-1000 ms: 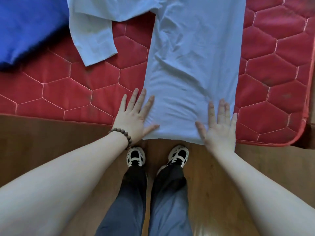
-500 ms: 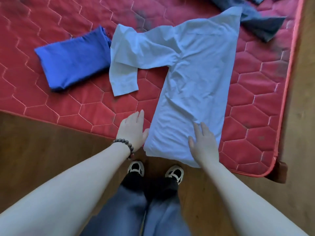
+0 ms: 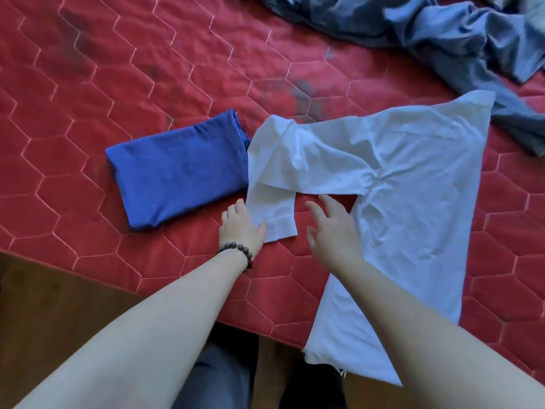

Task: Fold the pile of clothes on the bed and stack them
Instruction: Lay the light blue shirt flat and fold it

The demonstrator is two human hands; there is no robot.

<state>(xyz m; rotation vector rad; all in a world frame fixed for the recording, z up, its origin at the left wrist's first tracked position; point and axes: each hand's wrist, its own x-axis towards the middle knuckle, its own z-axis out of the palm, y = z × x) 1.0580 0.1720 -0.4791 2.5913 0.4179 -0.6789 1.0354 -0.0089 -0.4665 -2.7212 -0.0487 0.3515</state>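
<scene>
On the red quilted bed (image 3: pixel 118 69) with hexagon stitching I count one folded royal-blue cloth garment (image 3: pixel 177 169) and one pale blue long-sleeved shirt (image 3: pixel 413 178), partly folded. At the far right edge there is one heap of crumpled grey-blue clothes (image 3: pixel 442 33); how many pieces are in it, I cannot tell. Two bare hands are in view, the left hand (image 3: pixel 240 228) and the right hand (image 3: pixel 333 231). One dark bead bracelet (image 3: pixel 237 250) sits on the left wrist.

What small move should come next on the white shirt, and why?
Probably grip the sleeve cuff and fold the sleeve across the white shirt. The left hand touches the cuff's edge, the right hand hovers open beside it, and the sleeve sticks out toward the folded blue garment.
</scene>
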